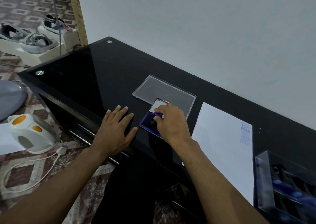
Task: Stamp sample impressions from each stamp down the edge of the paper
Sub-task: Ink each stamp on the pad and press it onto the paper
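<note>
Purple-handled stamp (158, 114), pinched in right hand (171, 121) over ink pad (147, 123) beside paper (220, 138): press flat and evenly, left hand (116, 129) open on bench (95, 80).

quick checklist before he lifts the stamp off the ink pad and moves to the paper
1. Right hand grips the purple stamp: ok.
2. Stamp sits on the ink pad: ok.
3. Stamp face fully inked: cannot tell, hidden.
4. Left hand flat on the black table, off the pad: ok.
5. Paper lies flat, path to it open: ok.
6. Bare edge below the blue impressions: ok.
</note>
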A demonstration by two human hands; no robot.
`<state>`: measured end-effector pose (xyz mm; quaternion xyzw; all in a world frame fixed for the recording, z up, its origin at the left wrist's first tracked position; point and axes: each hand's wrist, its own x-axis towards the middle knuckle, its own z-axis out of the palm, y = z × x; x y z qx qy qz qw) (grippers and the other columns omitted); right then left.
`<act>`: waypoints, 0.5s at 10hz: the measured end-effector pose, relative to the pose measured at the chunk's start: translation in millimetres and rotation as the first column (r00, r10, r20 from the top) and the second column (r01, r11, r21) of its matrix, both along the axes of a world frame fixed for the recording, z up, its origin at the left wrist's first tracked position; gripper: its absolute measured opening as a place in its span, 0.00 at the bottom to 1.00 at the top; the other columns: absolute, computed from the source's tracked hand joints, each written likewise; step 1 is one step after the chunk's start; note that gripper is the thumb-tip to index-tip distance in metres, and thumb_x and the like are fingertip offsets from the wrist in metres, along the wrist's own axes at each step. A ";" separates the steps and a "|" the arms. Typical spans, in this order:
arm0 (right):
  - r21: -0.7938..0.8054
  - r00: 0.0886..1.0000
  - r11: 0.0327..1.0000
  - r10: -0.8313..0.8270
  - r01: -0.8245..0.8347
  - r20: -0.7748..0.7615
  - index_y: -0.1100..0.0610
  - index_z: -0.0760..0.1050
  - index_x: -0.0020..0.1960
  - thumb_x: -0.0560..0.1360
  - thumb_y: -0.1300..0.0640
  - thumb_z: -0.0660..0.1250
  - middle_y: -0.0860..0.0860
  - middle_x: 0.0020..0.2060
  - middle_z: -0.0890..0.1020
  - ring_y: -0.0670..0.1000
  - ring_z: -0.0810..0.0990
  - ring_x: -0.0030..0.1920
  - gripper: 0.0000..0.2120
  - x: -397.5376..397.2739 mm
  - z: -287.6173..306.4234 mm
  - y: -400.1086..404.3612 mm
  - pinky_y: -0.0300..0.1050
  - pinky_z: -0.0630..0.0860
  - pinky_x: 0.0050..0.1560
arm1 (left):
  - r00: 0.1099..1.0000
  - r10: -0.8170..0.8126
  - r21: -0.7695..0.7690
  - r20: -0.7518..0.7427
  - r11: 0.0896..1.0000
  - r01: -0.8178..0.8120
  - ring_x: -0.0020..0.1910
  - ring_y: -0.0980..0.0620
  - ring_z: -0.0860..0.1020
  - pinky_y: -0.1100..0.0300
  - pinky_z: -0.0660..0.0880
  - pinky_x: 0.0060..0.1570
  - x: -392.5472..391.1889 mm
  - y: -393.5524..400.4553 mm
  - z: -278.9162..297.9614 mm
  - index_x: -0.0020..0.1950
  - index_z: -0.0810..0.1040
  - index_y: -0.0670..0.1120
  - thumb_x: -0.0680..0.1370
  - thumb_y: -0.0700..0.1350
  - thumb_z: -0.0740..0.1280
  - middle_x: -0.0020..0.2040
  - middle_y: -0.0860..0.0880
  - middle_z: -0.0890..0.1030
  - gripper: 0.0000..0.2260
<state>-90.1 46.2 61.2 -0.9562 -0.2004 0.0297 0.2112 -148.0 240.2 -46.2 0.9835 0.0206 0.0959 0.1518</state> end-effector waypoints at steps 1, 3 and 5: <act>0.008 1.000 1.000 0.003 -0.003 0.002 0.53 0.77 0.64 0.78 0.55 0.68 0.50 0.59 0.80 0.48 0.78 0.58 0.15 -0.3 1.0 -1.1 0.41 0.73 0.61 | 1.000 0.001 -0.003 0.005 1.000 -0.001 0.81 0.46 0.53 0.43 0.48 0.79 -0.1 0.4 -1.3 0.77 0.68 0.50 0.78 0.68 0.47 0.79 0.46 0.63 0.34; 0.019 1.000 1.000 0.002 -0.002 0.014 0.53 0.78 0.62 0.77 0.55 0.69 0.51 0.58 0.81 0.49 0.78 0.57 0.14 -0.4 1.1 -1.0 0.43 0.74 0.61 | 1.000 0.001 -0.001 -0.004 1.000 -0.001 0.81 0.46 0.53 0.43 0.48 0.79 -0.1 0.7 -1.8 0.77 0.67 0.50 0.78 0.68 0.47 0.80 0.46 0.62 0.34; 0.019 1.000 1.000 -0.005 0.004 0.018 0.52 0.78 0.64 0.78 0.55 0.69 0.50 0.59 0.80 0.49 0.78 0.59 0.15 -1.3 -0.4 -1.0 0.43 0.74 0.62 | 1.000 0.000 -0.005 -0.007 1.000 0.000 0.81 0.47 0.52 0.43 0.47 0.79 -0.2 1.1 -1.4 0.77 0.67 0.51 0.78 0.68 0.47 0.80 0.47 0.62 0.34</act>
